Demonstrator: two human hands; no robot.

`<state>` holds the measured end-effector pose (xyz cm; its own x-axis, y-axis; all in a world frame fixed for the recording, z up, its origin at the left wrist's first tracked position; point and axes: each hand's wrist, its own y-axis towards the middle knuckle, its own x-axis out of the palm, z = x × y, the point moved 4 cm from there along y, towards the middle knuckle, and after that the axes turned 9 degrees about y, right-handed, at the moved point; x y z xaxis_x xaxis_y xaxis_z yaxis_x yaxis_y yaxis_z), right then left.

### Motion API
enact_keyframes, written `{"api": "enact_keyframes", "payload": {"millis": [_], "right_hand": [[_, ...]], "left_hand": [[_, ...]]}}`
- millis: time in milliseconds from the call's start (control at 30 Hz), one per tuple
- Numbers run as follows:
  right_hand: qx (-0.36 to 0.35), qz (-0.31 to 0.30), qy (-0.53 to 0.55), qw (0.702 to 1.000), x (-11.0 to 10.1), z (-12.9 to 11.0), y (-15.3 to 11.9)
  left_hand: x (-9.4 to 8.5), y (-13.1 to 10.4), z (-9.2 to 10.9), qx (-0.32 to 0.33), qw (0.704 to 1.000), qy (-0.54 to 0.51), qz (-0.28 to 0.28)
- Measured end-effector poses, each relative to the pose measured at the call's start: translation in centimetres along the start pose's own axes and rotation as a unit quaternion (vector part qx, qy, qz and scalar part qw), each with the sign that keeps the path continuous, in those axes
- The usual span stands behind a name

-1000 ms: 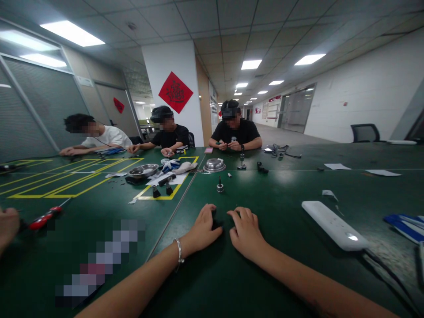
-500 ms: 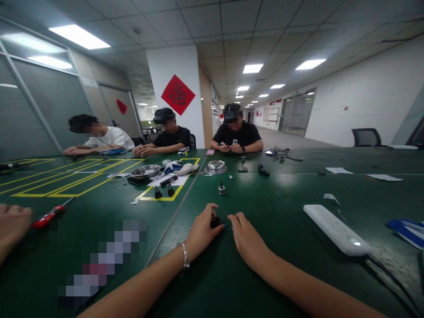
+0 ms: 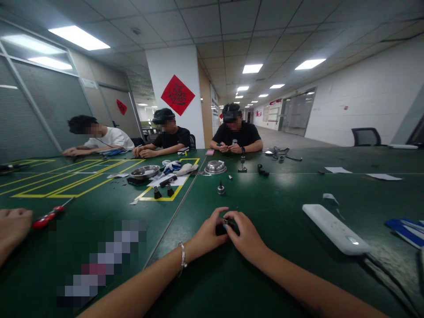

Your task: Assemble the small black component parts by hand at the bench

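My left hand (image 3: 208, 232), with a silver bracelet at the wrist, curls round a small dark part (image 3: 229, 224) low over the green table. On the part's other side my right hand (image 3: 247, 232) closes, thumb and index finger pinching at it. Both hands' fingertips nearly meet, and they cover most of the part, so its kind cannot be made out. Just beyond the hands, a metal piece with an upright shaft (image 3: 221, 189) stands on the table.
A white power strip (image 3: 334, 229) lies on the right. At the left, a red screwdriver (image 3: 48, 217) lies by another person's hand (image 3: 13, 229). Metal bowls (image 3: 215, 167), gloves (image 3: 185, 169) and two black cone-shaped parts (image 3: 170, 190) sit farther back. Three people work across the table.
My right hand has moved left to meet my left hand, and its fingers have closed on the small dark part. The left hand has shifted slightly right.
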<state>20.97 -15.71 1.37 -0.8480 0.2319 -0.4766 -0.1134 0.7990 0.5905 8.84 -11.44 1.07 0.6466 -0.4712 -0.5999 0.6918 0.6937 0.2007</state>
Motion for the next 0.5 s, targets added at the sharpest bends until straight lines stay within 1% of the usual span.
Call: {"api": "enact_keyframes", "payload": {"millis": [100, 233, 400, 500], "right_hand": [[0.019, 0.002, -0.002, 1.0, -0.05, 0.07, 0.05], [0.019, 0.013, 0.0, 1.0, -0.09, 0.21, 0.13], [0.028, 0.025, -0.017, 0.999, -0.33, 0.19, 0.22], [0.015, 0.009, -0.02, 1.0, -0.58, -0.31, 0.35]], "left_hand": [[0.05, 0.04, -0.32, -0.003, 1.0, -0.008, 0.004], [-0.04, 0.14, -0.66, 0.005, 0.999, 0.013, 0.029], [-0.03, 0.16, -0.87, 0.003, 0.998, -0.02, 0.053], [-0.1, 0.11, -0.95, -0.012, 0.998, -0.009, 0.066]]}}
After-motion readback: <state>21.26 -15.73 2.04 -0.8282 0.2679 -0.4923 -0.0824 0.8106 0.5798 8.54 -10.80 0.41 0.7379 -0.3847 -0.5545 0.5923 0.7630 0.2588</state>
